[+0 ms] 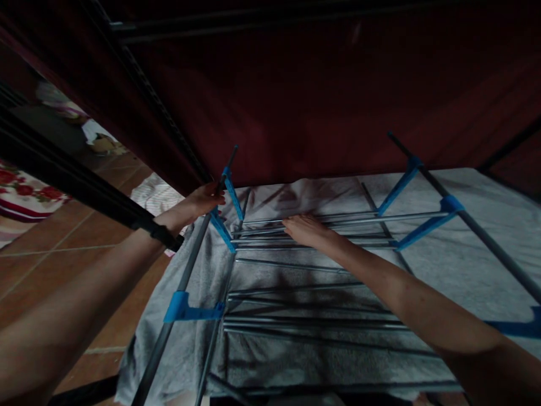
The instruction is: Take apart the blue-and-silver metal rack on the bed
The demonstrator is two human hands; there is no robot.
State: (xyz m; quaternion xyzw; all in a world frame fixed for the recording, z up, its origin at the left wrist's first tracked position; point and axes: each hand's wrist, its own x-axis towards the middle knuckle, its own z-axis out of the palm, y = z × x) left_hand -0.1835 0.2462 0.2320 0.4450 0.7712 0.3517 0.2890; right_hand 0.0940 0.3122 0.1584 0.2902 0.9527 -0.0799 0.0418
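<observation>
My left hand (205, 198) is closed round the upper part of a grey metal pole (194, 251) on the left side of a rack frame, close to a blue plastic bracket (233, 194). My right hand (306, 228) has its fingers curled over a thin metal rod (270, 230) among the rods of the rack. Its fingertips are partly hidden. A second grey pole (486, 242) forms the right side, with a blue connector (451, 204) on it. More thin rods (296, 321) lie loosely across the middle.
Grey fleecy cloth (473, 270) lies under the rack. Dark red fabric (316, 113) hangs behind it on a black frame. A black bar (84, 169) slants past my left forearm. Brown floor tiles (114, 225) and a flowered cloth (25, 194) are at the left.
</observation>
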